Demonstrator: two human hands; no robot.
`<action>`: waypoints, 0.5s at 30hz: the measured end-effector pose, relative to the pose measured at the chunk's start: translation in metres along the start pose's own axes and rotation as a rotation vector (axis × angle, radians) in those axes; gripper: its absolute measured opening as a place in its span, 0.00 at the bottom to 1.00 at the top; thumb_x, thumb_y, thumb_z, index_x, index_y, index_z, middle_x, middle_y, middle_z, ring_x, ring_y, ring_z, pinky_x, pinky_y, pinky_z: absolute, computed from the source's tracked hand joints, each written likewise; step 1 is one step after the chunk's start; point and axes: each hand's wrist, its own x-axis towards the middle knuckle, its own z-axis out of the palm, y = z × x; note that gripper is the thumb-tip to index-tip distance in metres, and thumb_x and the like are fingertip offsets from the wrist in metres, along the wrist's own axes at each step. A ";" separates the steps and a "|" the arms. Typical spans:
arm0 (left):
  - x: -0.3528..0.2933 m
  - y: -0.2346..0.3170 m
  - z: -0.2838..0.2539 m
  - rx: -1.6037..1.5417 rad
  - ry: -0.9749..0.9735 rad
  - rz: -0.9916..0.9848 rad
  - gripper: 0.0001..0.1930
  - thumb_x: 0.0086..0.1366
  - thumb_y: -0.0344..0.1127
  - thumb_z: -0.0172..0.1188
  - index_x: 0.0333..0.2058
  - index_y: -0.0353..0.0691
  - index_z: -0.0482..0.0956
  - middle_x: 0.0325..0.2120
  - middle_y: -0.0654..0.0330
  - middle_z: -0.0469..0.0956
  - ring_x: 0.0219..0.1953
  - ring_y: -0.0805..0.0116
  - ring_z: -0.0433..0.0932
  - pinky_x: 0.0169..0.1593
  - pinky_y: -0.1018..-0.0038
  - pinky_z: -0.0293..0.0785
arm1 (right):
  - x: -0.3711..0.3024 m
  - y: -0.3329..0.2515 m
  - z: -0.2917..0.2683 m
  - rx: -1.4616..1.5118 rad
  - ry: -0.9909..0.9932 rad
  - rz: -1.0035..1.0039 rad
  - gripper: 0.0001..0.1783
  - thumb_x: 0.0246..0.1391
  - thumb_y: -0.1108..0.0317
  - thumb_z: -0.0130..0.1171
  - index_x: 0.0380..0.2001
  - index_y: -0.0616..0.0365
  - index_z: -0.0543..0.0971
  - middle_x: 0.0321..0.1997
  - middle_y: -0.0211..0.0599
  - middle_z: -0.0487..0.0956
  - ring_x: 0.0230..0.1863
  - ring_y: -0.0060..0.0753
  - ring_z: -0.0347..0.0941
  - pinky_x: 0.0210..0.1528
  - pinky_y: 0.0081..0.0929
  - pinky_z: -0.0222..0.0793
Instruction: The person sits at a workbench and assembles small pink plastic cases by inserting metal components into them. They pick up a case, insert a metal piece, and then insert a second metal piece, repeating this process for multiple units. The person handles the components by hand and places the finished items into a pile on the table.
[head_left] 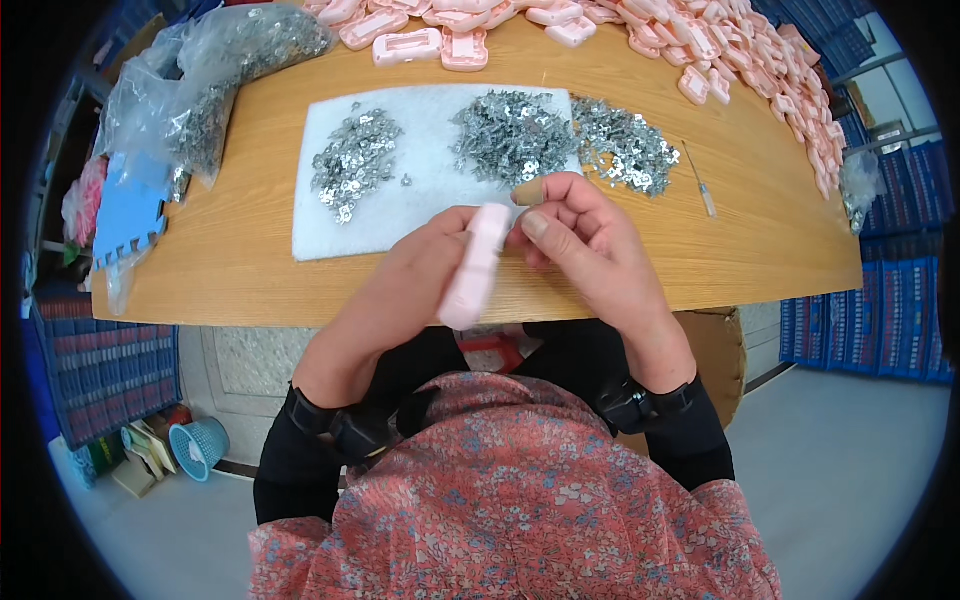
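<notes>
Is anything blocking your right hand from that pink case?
Nothing visible: the right hand is close beside the pink case, which the left hand holds. The metal pieces lie beyond the case.

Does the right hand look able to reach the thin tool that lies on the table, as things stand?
Probably yes: the thin tool lies not far beyond the right hand, and only tabletop seems to separate them.
</notes>
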 end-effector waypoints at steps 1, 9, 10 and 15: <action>-0.001 0.001 -0.002 -0.244 -0.021 -0.103 0.19 0.73 0.42 0.48 0.56 0.35 0.71 0.31 0.63 0.72 0.26 0.72 0.68 0.31 0.73 0.67 | -0.001 0.003 -0.003 -0.045 -0.017 -0.027 0.13 0.63 0.72 0.59 0.49 0.63 0.74 0.36 0.25 0.76 0.37 0.09 0.69 0.40 0.12 0.67; -0.006 -0.004 -0.003 -0.762 -0.193 -0.207 0.25 0.74 0.51 0.46 0.57 0.36 0.70 0.28 0.65 0.68 0.25 0.73 0.64 0.31 0.74 0.64 | 0.000 0.011 0.006 -0.242 -0.021 -0.123 0.16 0.57 0.71 0.65 0.48 0.62 0.76 0.28 0.19 0.70 0.27 0.09 0.61 0.30 0.13 0.61; -0.006 -0.006 -0.003 -0.724 -0.191 -0.218 0.27 0.72 0.54 0.47 0.58 0.38 0.69 0.28 0.65 0.67 0.25 0.73 0.63 0.30 0.75 0.63 | 0.001 0.010 0.006 -0.255 -0.023 -0.124 0.16 0.57 0.71 0.66 0.47 0.62 0.77 0.27 0.18 0.69 0.26 0.09 0.60 0.29 0.14 0.61; -0.004 -0.016 -0.006 -0.693 -0.252 -0.232 0.32 0.67 0.62 0.52 0.58 0.42 0.69 0.29 0.65 0.64 0.25 0.73 0.60 0.28 0.75 0.59 | 0.001 0.005 0.004 -0.331 -0.041 -0.055 0.12 0.57 0.71 0.67 0.42 0.61 0.78 0.26 0.16 0.68 0.29 0.09 0.60 0.32 0.13 0.60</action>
